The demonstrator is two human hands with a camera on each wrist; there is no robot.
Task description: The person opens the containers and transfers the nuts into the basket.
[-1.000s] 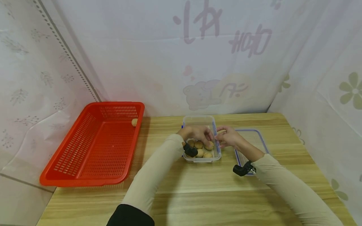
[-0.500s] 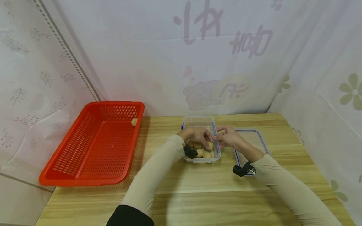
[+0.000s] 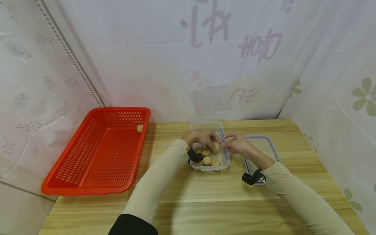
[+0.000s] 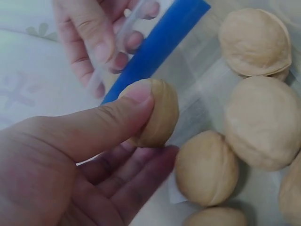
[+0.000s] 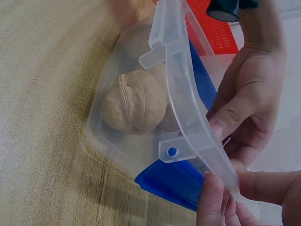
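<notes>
A clear plastic box (image 3: pixel 210 168) with blue side clips stands near the back of the table, several walnuts (image 4: pixel 259 123) lying inside. Over the box my left hand (image 3: pixel 202 137) pinches one walnut (image 4: pixel 162 115) between thumb and fingers, near the right wall. In the left wrist view another walnut (image 4: pixel 207 168) lies right by the fingertips. My right hand (image 3: pixel 239 144) holds the box's right rim (image 5: pixel 200 132), thumb on one side and fingers on the other. A blue clip (image 5: pixel 174 183) hangs down beside these fingers.
A red perforated basket (image 3: pixel 88 191) stands at the left, with a single walnut (image 3: pixel 139 128) at its far right corner. The clear lid with a blue seal (image 3: pixel 271 148) lies on the table to the right, partly under the right forearm. Printed curtains surround the table.
My left hand has taken the walnut up and slightly away from the others, toward the back of the box. The right hand stays at the rim.
</notes>
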